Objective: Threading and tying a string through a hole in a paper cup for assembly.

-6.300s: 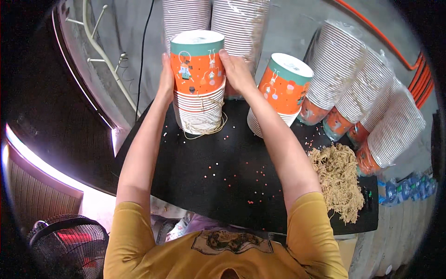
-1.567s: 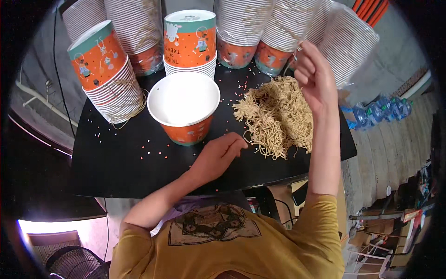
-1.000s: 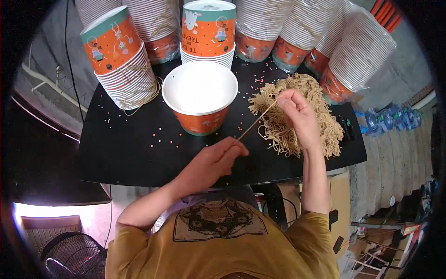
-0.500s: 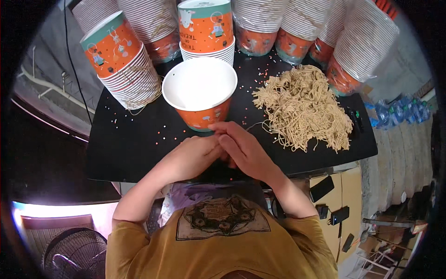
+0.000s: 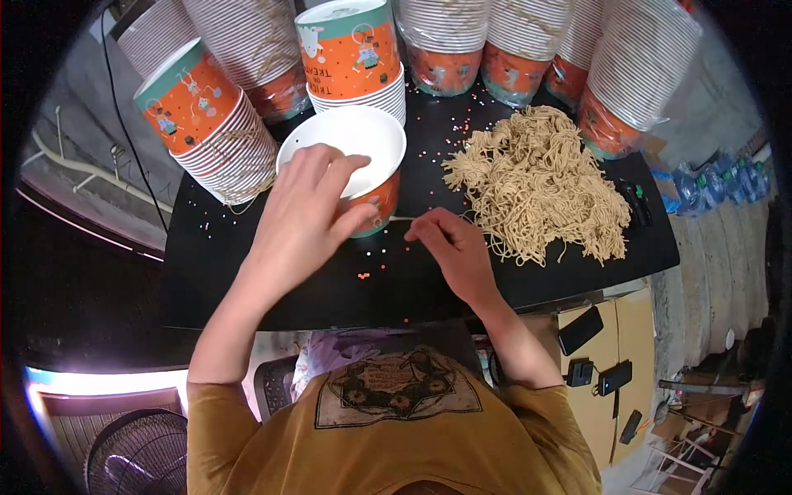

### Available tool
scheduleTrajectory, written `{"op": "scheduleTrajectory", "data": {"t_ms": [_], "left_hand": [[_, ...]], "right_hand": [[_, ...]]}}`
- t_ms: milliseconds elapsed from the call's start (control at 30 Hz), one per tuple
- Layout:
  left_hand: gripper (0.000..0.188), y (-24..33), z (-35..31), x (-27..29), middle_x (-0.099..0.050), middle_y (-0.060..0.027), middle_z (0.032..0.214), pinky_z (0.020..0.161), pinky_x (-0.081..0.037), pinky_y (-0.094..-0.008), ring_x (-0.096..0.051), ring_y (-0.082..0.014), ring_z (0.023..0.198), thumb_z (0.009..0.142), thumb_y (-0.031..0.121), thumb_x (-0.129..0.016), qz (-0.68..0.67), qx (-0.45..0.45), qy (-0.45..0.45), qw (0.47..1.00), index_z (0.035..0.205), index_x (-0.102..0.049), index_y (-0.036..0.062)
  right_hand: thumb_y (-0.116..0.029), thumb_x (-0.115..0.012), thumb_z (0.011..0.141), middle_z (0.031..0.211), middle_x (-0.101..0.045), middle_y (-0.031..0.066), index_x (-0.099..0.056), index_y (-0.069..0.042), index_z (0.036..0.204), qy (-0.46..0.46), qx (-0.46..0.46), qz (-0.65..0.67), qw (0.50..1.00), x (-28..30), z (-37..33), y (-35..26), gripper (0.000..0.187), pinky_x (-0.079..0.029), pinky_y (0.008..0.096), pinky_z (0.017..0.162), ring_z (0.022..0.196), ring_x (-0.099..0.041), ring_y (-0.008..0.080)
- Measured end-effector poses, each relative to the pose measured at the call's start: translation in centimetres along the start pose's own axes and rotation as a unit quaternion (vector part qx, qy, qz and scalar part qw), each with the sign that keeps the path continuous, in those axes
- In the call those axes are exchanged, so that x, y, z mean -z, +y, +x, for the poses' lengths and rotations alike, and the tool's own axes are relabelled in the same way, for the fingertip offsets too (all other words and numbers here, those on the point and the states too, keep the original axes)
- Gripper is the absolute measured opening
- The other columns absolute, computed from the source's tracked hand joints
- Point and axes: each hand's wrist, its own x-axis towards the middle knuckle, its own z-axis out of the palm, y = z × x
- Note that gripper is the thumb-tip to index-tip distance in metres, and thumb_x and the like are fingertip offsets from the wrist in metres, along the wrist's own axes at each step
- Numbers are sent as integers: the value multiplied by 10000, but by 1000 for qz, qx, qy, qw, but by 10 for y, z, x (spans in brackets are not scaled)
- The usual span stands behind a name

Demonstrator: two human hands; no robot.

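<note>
My left fingers (image 5: 337, 176) spread wide over front bucket (image 5: 348, 126); right fingers (image 5: 435, 226) pinch cord (image 5: 402, 219) beside it. Left stack (image 5: 216, 162) already looks corded; front bucket not visibly strung yet.

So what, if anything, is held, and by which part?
Right hand: a cord, pinched just right of the tub. Left hand, over the rim: cannot tell.

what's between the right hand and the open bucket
In the head view, a short stretch of thin pale cord lies between the right hand and the open bucket, above the black table.
</note>
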Motion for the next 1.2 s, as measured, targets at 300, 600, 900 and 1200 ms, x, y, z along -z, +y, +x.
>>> {"op": "scheduleTrajectory", "data": {"t_ms": [300,600,900,1200], "left_hand": [[201,-51,-8,13,-610,-37,882,747,-476,-263,-565,-98,798,980,129,-517,-302,198,-59,930,1097,-588,-17],[172,-85,-26,28,-568,12,912,804,-426,-234,-518,-72,868,982,154,-507,-384,236,-39,892,1076,-563,21],[261,-91,-29,44,-574,13,939,801,-437,-230,-525,-64,875,998,256,-505,-374,241,-68,893,1120,-570,33],[305,-92,-7,47,-615,25,904,748,-437,-209,-545,-45,821,974,337,-560,-356,297,-100,880,1017,-623,42]], "right_hand": [[-312,-509,1005,833,-638,-18,-675,-62,984,37,-98,116,988,2,12,1,300,-435,189,548,723,-566,39],[-257,-510,1003,1112,-657,26,-679,-63,1070,6,-16,123,992,-24,38,-9,266,-533,221,662,912,-621,78],[-203,-569,973,1090,-671,27,-680,-43,1059,-24,-14,101,995,-42,37,-23,213,-506,219,653,834,-611,70],[-140,-586,949,1100,-674,73,-665,-7,993,-25,31,60,997,-52,36,-14,161,-488,247,688,790,-601,94]]}}
